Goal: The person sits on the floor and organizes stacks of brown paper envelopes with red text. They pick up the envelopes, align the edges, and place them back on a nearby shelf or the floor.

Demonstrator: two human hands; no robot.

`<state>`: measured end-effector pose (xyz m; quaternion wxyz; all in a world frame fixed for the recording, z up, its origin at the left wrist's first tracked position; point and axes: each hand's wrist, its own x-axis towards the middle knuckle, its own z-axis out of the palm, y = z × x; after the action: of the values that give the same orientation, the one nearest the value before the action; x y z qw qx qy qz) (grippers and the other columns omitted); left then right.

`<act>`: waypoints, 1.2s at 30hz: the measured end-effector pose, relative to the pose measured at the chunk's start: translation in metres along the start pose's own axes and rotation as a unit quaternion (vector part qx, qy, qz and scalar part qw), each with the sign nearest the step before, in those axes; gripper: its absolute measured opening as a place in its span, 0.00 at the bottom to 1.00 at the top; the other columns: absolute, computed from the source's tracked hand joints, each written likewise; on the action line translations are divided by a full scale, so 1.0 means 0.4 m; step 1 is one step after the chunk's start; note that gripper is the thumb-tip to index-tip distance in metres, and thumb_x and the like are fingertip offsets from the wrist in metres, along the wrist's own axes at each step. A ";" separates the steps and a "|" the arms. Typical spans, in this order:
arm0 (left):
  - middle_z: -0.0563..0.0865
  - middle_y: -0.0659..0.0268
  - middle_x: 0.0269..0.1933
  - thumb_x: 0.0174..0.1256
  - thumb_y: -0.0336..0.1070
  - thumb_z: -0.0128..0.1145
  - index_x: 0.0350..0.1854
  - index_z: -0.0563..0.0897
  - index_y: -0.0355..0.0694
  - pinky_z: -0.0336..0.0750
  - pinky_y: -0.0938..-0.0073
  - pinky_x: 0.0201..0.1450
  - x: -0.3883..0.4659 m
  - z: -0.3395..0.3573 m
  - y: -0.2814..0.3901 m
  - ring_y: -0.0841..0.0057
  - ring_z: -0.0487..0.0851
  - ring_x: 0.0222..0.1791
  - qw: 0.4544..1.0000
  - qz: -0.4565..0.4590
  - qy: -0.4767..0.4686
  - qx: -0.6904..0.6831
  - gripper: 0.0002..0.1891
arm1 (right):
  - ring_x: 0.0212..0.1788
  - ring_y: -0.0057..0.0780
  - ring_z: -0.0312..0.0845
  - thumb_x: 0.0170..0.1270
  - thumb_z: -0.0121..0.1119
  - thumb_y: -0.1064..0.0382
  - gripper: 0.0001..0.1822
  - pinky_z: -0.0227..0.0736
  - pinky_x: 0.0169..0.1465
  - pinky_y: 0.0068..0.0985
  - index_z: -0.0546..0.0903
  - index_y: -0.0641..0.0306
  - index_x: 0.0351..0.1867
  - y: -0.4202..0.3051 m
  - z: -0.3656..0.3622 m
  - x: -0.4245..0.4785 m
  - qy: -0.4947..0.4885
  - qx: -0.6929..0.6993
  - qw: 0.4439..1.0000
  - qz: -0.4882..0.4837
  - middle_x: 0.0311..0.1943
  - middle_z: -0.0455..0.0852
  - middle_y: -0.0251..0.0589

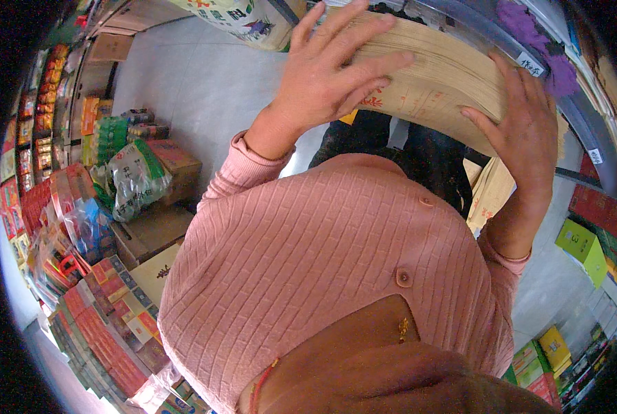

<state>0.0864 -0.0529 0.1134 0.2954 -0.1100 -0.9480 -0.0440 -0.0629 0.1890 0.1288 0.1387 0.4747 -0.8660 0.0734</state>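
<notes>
A thick stack of kraft paper envelopes (pixel 443 62) with red print on its near face stands in front of my body, bowed in a curve. My left hand (pixel 334 67) lies across its left end, fingers spread over the top edges and thumb by the printed face. At the right end my right hand (pixel 525 114) grips the stack, thumb on the near side and fingers over the edges. What supports the stack underneath is hidden. Below my right wrist more kraft envelopes (pixel 492 191) with red print show.
Beyond the stack runs a shelf edge with a handwritten label (pixel 531 64) and purple material (pixel 536 41). A printed sack (pixel 246 23) stands ahead on the left. Cartons (pixel 171 160), a plastic bag (pixel 138 181) and stacked red packs (pixel 106 326) crowd the left. Green boxes (pixel 580 248) sit right.
</notes>
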 end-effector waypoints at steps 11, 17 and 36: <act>0.82 0.61 0.50 0.44 0.40 0.71 0.22 0.73 0.43 0.61 0.50 0.60 -0.018 -0.012 -0.036 0.57 0.75 0.56 0.991 -0.022 0.128 0.044 0.15 | 0.52 0.45 0.72 0.48 0.66 0.43 0.39 0.65 0.54 0.38 0.69 0.55 0.61 0.008 -0.001 -0.003 0.019 -0.008 1.000 -0.017 0.51 0.77 0.46; 0.81 0.60 0.49 0.47 0.36 0.67 0.28 0.80 0.44 0.62 0.51 0.59 -0.027 -0.031 -0.035 0.58 0.75 0.54 0.987 -0.048 0.156 -0.013 0.08 | 0.52 0.46 0.73 0.48 0.66 0.43 0.39 0.65 0.54 0.38 0.69 0.54 0.61 0.009 0.010 -0.002 0.030 -0.004 0.999 -0.021 0.50 0.77 0.46; 0.82 0.64 0.51 0.48 0.39 0.67 0.27 0.81 0.46 0.61 0.53 0.61 0.006 -0.008 -0.018 0.58 0.73 0.58 0.995 0.027 0.083 -0.048 0.08 | 0.52 0.46 0.72 0.48 0.65 0.42 0.39 0.65 0.54 0.39 0.68 0.53 0.62 0.004 0.004 -0.005 0.026 -0.005 0.999 -0.020 0.50 0.77 0.46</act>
<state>0.0845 -0.0600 0.1173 0.3685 -0.1454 -0.9137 -0.0903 -0.0636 0.1912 0.1266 0.1647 0.4891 -0.8529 0.0786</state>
